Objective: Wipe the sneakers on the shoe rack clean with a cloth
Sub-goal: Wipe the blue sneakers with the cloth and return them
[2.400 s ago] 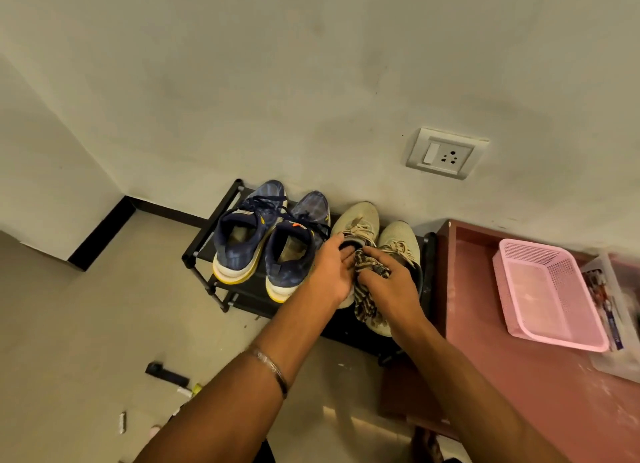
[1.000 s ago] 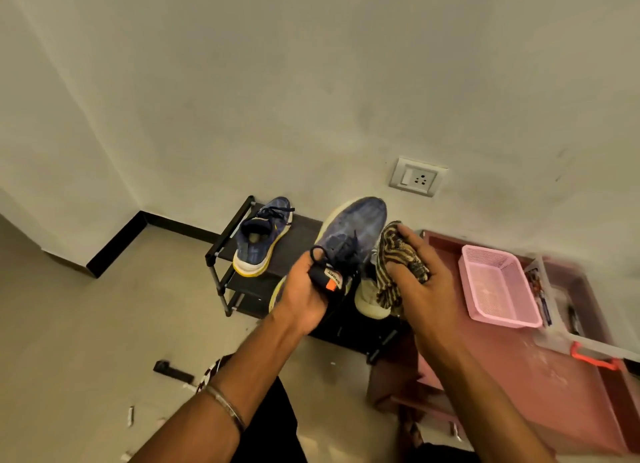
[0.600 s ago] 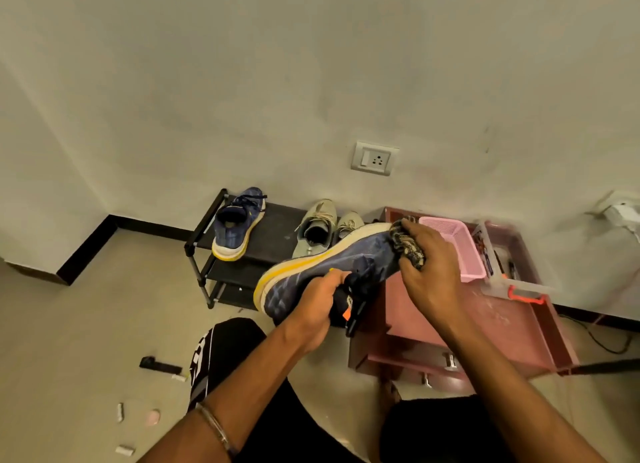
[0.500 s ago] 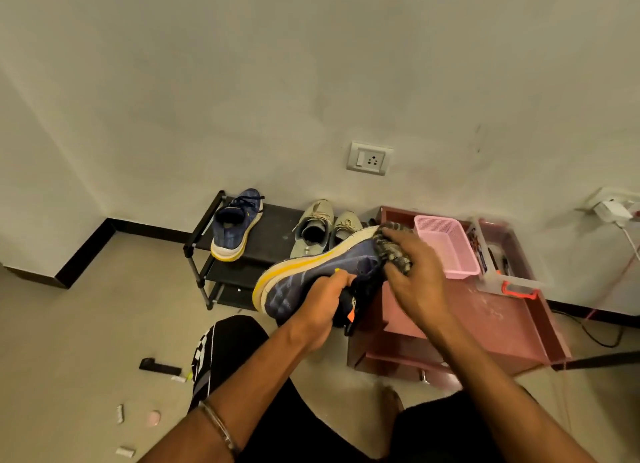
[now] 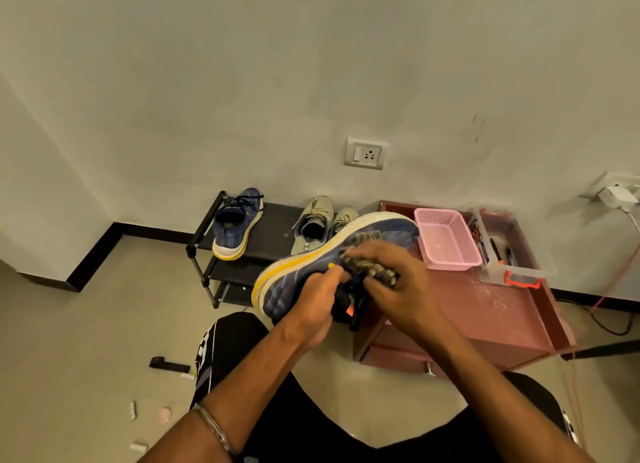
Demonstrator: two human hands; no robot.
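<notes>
Your left hand (image 5: 317,298) grips the blue sneaker (image 5: 311,265) at its collar, fingers curled around the opening near the heel tab, and holds it in the air in front of you, turned on its side with the white and yellow sole facing up and away. The toe points toward 2 o'clock, over the near corner of the reddish cabinet (image 5: 485,310). Your right hand (image 5: 398,286) has a bunched, dark-patterned cloth (image 5: 372,270) clamped under its curled fingers and presses it against the shoe's upper at mid-length; the cloth is blurred, so its pattern is hard to read.

At 11 o'clock from the held shoe stands the black shoe rack (image 5: 273,230) against the wall. The matching blue sneaker (image 5: 235,225) sits on the left end of its top shelf, heel toward you. A pair of beige sneakers (image 5: 317,225) sits on the right end, partly hidden behind the shoe you hold.

On the cabinet top, at 3 o'clock from your hands, a pink basket (image 5: 446,241) rests near the wall, with a clear container (image 5: 502,251) of pens just beside it on the right. A wall socket (image 5: 366,153) is mounted at 12 o'clock above the rack. A thin metal bracelet (image 5: 214,428) circles your left wrist. Small scraps lie on the floor (image 5: 86,358) at 8 o'clock.
</notes>
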